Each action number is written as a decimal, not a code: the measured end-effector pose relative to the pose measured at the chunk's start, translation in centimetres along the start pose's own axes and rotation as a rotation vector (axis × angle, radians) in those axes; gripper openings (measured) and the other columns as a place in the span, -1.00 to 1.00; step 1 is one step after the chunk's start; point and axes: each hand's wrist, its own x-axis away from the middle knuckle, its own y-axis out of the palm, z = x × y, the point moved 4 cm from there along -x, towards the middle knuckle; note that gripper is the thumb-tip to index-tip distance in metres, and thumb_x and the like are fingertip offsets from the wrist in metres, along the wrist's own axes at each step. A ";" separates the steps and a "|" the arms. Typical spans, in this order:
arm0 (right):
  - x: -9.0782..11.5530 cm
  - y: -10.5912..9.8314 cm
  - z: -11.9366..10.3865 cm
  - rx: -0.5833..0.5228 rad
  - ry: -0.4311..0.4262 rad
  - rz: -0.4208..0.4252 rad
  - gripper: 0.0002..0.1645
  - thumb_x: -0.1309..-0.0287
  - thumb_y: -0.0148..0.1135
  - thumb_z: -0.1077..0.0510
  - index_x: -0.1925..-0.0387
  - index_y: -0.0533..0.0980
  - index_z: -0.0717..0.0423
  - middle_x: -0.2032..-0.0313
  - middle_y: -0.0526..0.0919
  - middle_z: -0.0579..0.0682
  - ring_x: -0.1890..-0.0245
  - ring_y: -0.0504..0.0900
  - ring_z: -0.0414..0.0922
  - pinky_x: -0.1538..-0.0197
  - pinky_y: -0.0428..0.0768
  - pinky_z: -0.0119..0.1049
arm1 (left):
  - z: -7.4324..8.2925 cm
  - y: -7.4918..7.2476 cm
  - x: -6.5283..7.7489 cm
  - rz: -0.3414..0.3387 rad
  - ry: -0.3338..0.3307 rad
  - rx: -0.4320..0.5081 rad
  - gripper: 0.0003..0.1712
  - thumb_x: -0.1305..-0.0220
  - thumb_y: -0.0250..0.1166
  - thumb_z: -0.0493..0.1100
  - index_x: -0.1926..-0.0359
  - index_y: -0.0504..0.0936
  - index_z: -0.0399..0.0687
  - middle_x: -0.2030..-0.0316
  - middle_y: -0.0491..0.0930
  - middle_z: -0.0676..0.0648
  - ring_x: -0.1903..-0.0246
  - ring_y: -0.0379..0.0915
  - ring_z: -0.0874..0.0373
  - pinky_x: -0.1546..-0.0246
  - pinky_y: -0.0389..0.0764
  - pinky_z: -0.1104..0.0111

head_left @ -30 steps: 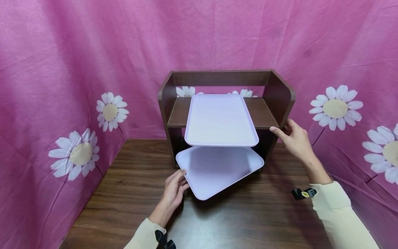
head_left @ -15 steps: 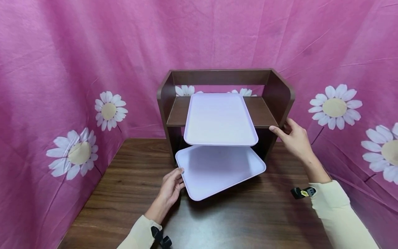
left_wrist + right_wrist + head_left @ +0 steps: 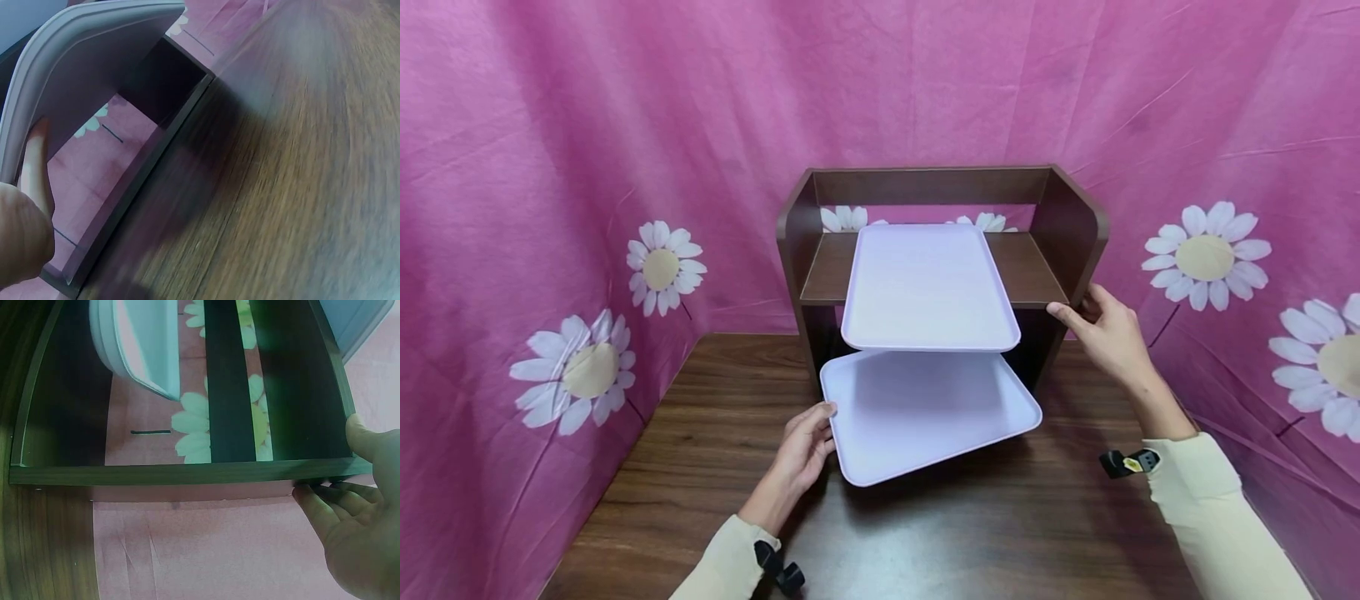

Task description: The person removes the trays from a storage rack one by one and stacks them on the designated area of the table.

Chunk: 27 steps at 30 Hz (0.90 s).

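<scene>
Left hand (image 3: 803, 448): pinching the left edge of the lower tray (image 3: 925, 421), thumb above, finger underneath. Right hand (image 3: 1111, 343): gripping the right side panel of the shelf (image 3: 925, 186). Lower tray juts from the bottom opening, raised above the table (image 3: 1000, 542). Bearing: 2 to 3 o'clock from left hand, 8 o'clock from right; left is nearer, touching. Front edge runs 8 to 2 o'clock; upper tray (image 3: 928, 287) hides the rear, long axis uncertain.
</scene>
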 end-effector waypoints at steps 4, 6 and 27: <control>0.1 0.1 0.0 -0.006 -0.003 -0.002 -0.39 -0.41 0.39 -0.17 -0.17 0.55 0.23 -0.01 0.78 0.34 0.31 0.45 -0.56 0.28 0.38 -0.64 | 0.2 -0.3 0.0 -0.022 0.001 -0.001 -0.70 -0.53 0.04 -0.37 0.31 0.63 -0.04 0.41 0.75 0.01 0.40 0.71 0.20 0.40 0.77 0.41; 0.2 0.1 0.0 -0.011 -0.004 0.001 -0.39 -0.41 0.39 -0.18 -0.17 0.55 0.23 -0.01 0.78 0.34 0.31 0.46 -0.56 0.28 0.38 -0.64 | 0.3 -0.4 -0.1 -0.039 0.003 -0.008 -0.69 -0.53 0.03 -0.37 0.31 0.62 -0.03 0.41 0.75 0.01 0.41 0.71 0.20 0.41 0.76 0.42; 0.0 0.1 0.3 -0.027 0.017 -0.021 -0.32 -0.42 0.38 -0.17 -0.30 0.51 0.22 -0.13 0.74 0.33 0.24 0.41 -0.69 0.23 0.37 -0.67 | 1.7 -2.2 -0.7 -0.287 0.004 -0.082 -0.61 -0.59 -0.07 -0.38 0.23 0.63 0.04 0.40 0.75 0.13 0.38 0.70 0.35 0.33 0.77 0.49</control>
